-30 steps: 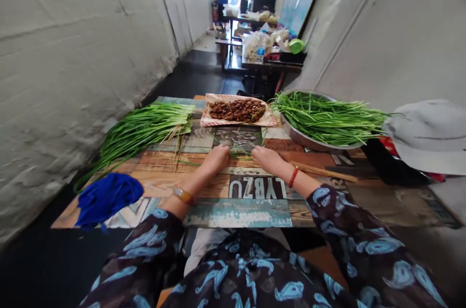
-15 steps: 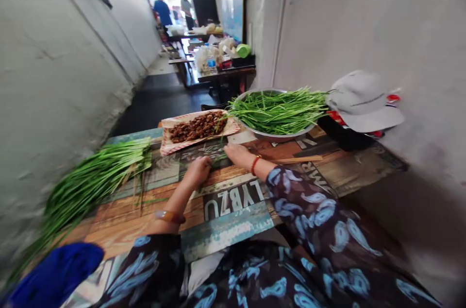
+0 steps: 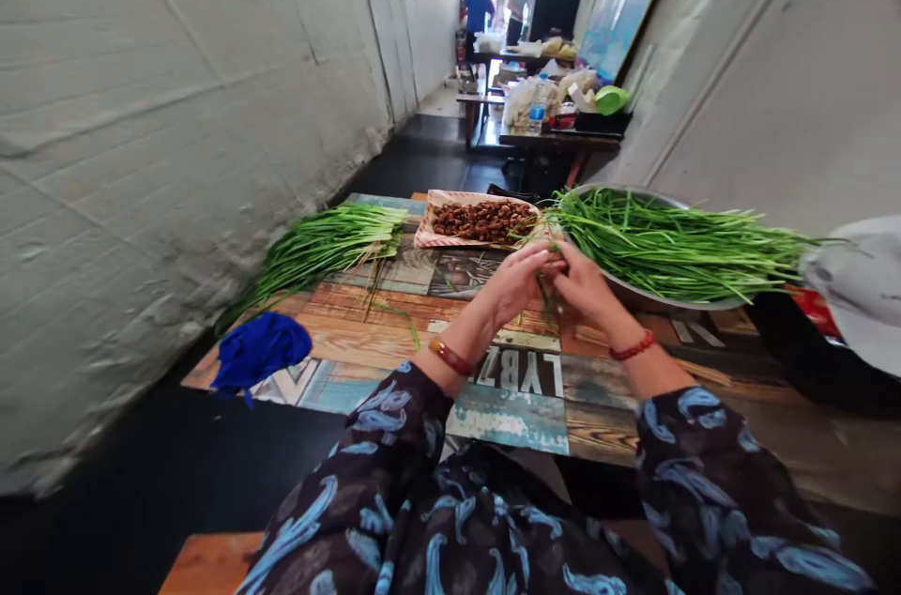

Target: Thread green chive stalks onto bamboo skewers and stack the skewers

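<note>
My left hand (image 3: 517, 281) and my right hand (image 3: 584, 283) meet above the table, fingers curled against each other. A few green chive scraps (image 3: 544, 293) stick out between them; most of what they enclose is hidden. Just beyond sits a paper-lined tray (image 3: 424, 234) of small reddish-brown pieces (image 3: 482, 221). To the right of my hands, a metal bowl (image 3: 651, 297) is heaped with long green chives (image 3: 676, 243). Another bunch of chives (image 3: 320, 243) lies at the table's left, its pale ends toward the middle.
Crumpled blue cloth (image 3: 260, 351) rests on the left corner of the patterned wooden table (image 3: 507, 431). A white cap (image 3: 862, 295) lies on dark things at the right. Behind, another table (image 3: 563, 140) carries bags and a bottle. Two people stand near the far doorway.
My hands were apart low over the table; now they are raised and joined, with green scraps between them. The view has turned left, so everything sits further right.
</note>
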`<state>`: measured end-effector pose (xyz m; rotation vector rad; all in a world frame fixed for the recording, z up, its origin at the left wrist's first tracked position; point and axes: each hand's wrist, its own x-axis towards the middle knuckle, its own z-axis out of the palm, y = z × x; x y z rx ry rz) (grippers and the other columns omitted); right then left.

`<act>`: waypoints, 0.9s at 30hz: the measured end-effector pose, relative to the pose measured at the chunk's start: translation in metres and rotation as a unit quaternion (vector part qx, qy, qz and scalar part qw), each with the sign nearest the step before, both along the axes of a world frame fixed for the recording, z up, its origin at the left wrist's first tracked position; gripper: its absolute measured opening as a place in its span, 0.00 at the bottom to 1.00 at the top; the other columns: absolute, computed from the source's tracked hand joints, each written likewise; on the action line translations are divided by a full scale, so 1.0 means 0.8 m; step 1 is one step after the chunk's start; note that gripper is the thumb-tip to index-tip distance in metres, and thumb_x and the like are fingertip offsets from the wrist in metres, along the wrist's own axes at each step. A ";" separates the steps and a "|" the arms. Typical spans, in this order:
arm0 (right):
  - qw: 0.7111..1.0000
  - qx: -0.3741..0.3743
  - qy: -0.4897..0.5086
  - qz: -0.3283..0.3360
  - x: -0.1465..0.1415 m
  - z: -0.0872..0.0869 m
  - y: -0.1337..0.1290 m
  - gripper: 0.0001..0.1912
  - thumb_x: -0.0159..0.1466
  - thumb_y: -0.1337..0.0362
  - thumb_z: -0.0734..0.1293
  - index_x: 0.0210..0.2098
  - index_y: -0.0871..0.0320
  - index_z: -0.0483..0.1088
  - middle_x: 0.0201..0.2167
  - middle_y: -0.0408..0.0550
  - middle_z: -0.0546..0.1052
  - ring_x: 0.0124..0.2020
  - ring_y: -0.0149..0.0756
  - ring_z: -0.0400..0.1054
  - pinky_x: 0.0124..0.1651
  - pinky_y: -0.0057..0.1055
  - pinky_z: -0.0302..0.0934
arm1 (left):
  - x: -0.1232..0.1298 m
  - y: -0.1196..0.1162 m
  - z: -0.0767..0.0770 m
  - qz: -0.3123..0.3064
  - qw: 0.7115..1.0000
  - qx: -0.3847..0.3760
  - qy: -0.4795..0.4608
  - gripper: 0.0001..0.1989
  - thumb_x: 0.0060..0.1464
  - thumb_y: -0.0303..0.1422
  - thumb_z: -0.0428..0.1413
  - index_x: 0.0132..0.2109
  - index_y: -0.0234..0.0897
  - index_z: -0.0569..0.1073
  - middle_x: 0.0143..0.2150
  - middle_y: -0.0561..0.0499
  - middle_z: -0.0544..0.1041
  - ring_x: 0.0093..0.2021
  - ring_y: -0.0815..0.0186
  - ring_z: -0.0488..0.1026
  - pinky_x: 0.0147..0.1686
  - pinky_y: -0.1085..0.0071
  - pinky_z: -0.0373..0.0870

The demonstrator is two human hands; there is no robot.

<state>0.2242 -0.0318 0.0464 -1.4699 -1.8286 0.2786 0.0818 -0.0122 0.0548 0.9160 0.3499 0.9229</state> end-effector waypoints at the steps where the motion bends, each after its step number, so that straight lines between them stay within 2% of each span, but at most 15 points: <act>1: 1.000 0.005 -0.001 -0.014 0.011 0.011 0.005 0.17 0.63 0.60 0.62 0.49 0.59 0.71 0.43 0.53 0.79 0.42 0.42 0.73 0.46 0.38 0.67 | 0.001 -0.002 0.007 -0.028 0.999 -0.013 -0.031 0.16 0.51 0.35 0.62 0.46 0.34 0.76 0.47 0.44 0.77 0.42 0.65 0.76 0.48 0.66 0.68; 3: 0.999 0.003 0.011 -0.042 0.036 0.033 0.018 0.14 0.64 0.59 0.62 0.42 0.58 0.74 0.35 0.49 0.79 0.34 0.39 0.74 0.38 0.35 0.68 | -0.001 -0.005 0.016 -0.053 0.998 -0.008 -0.036 0.19 0.52 0.36 0.63 0.52 0.39 0.75 0.56 0.44 0.74 0.46 0.63 0.76 0.50 0.64 0.68; 5: 0.994 -0.004 0.044 -0.102 0.066 0.052 0.033 0.14 0.66 0.61 0.58 0.42 0.59 0.73 0.31 0.50 0.79 0.28 0.37 0.73 0.30 0.32 0.66 | -0.005 -0.006 0.017 -0.060 0.998 0.007 -0.020 0.22 0.52 0.36 0.63 0.55 0.44 0.74 0.64 0.45 0.67 0.51 0.61 0.75 0.51 0.62 0.67; 6: 0.990 0.000 0.034 -0.137 0.083 0.060 0.040 0.14 0.66 0.63 0.57 0.43 0.60 0.72 0.32 0.51 0.79 0.27 0.37 0.73 0.29 0.32 0.65 | -0.008 -0.006 0.015 -0.057 0.998 0.010 -0.013 0.23 0.52 0.36 0.63 0.56 0.45 0.73 0.65 0.45 0.66 0.52 0.60 0.74 0.51 0.63 0.67; 9: 0.966 0.020 -0.112 -0.230 0.135 0.078 0.052 0.16 0.67 0.68 0.54 0.46 0.63 0.72 0.38 0.59 0.78 0.34 0.40 0.74 0.39 0.36 0.66 | -0.018 -0.005 -0.004 -0.032 0.999 -0.004 0.015 0.24 0.51 0.36 0.64 0.56 0.43 0.74 0.65 0.43 0.67 0.55 0.60 0.73 0.54 0.65 0.65; 11: 0.937 -0.032 -0.233 -0.258 0.161 0.084 0.049 0.15 0.66 0.67 0.59 0.47 0.66 0.72 0.43 0.65 0.76 0.43 0.47 0.73 0.45 0.42 0.64 | -0.025 -0.001 -0.020 -0.005 0.998 -0.020 0.055 0.24 0.50 0.37 0.64 0.55 0.40 0.74 0.63 0.42 0.69 0.55 0.61 0.72 0.55 0.65 0.64; 13: 0.921 -0.060 -0.290 -0.253 0.167 0.086 0.038 0.18 0.62 0.65 0.66 0.50 0.68 0.71 0.46 0.68 0.75 0.48 0.53 0.70 0.48 0.45 0.63 | -0.033 0.003 -0.036 0.024 0.993 -0.021 0.113 0.25 0.49 0.36 0.65 0.55 0.37 0.73 0.60 0.40 0.71 0.56 0.60 0.71 0.56 0.65 0.63; 15: 0.931 -0.021 -0.294 -0.217 0.150 0.082 0.021 0.22 0.63 0.63 0.67 0.54 0.67 0.69 0.49 0.67 0.72 0.51 0.53 0.67 0.52 0.46 0.61 | -0.045 0.008 -0.048 0.057 0.984 -0.008 0.167 0.26 0.47 0.35 0.66 0.54 0.34 0.73 0.58 0.38 0.73 0.56 0.60 0.71 0.55 0.65 0.63; 16: 0.939 0.015 -0.287 -0.190 0.134 0.077 0.013 0.21 0.65 0.63 0.64 0.56 0.65 0.68 0.52 0.65 0.71 0.52 0.50 0.66 0.53 0.46 0.60 | -0.053 0.011 -0.053 0.075 0.980 -0.001 0.185 0.26 0.47 0.35 0.66 0.53 0.33 0.73 0.56 0.38 0.74 0.55 0.60 0.71 0.54 0.66 0.64; 18: 0.955 0.017 -0.270 -0.120 0.092 0.057 -0.004 0.17 0.69 0.63 0.59 0.54 0.61 0.70 0.50 0.60 0.72 0.49 0.44 0.67 0.53 0.41 0.61 | -0.071 0.013 -0.060 0.113 0.972 0.000 0.204 0.25 0.47 0.37 0.65 0.52 0.32 0.73 0.54 0.39 0.75 0.50 0.62 0.74 0.50 0.67 0.66; 20: 0.960 -0.034 -0.274 -0.042 0.047 0.027 -0.016 0.13 0.67 0.58 0.63 0.47 0.55 0.74 0.43 0.50 0.76 0.41 0.37 0.70 0.46 0.32 0.64 | -0.093 0.010 -0.063 0.148 0.967 -0.015 0.208 0.25 0.47 0.40 0.65 0.51 0.33 0.73 0.50 0.41 0.77 0.44 0.65 0.75 0.45 0.69 0.68; 22: 0.944 -0.156 -0.288 0.032 0.007 -0.010 -0.024 0.22 0.63 0.52 0.68 0.53 0.56 0.70 0.46 0.53 0.76 0.42 0.40 0.71 0.44 0.33 0.64 | -0.120 0.000 -0.064 0.171 0.962 -0.027 0.213 0.26 0.46 0.42 0.65 0.51 0.34 0.73 0.46 0.44 0.78 0.38 0.67 0.75 0.41 0.69 0.69; 24: 0.939 -0.198 -0.280 0.013 -0.024 -0.043 -0.025 0.30 0.58 0.50 0.72 0.56 0.58 0.67 0.49 0.57 0.73 0.45 0.44 0.71 0.45 0.33 0.64 | -0.149 -0.014 -0.062 0.181 0.955 -0.019 0.235 0.27 0.46 0.43 0.64 0.51 0.34 0.72 0.43 0.45 0.78 0.36 0.68 0.75 0.40 0.69 0.70; 25: 0.942 -0.200 -0.269 0.007 -0.037 -0.057 -0.023 0.27 0.59 0.52 0.72 0.53 0.59 0.68 0.49 0.58 0.73 0.45 0.44 0.71 0.45 0.33 0.64 | -0.165 -0.021 -0.062 0.184 0.949 -0.004 0.254 0.27 0.47 0.44 0.64 0.52 0.34 0.72 0.43 0.46 0.78 0.37 0.68 0.75 0.41 0.69 0.70; 27: 0.948 -0.191 -0.255 0.007 -0.058 -0.075 -0.018 0.14 0.64 0.61 0.67 0.48 0.60 0.70 0.45 0.57 0.74 0.44 0.41 0.71 0.45 0.31 0.63 | -0.198 -0.032 -0.062 0.210 0.930 0.033 0.300 0.26 0.49 0.44 0.62 0.52 0.34 0.72 0.43 0.46 0.78 0.37 0.67 0.75 0.41 0.70 0.71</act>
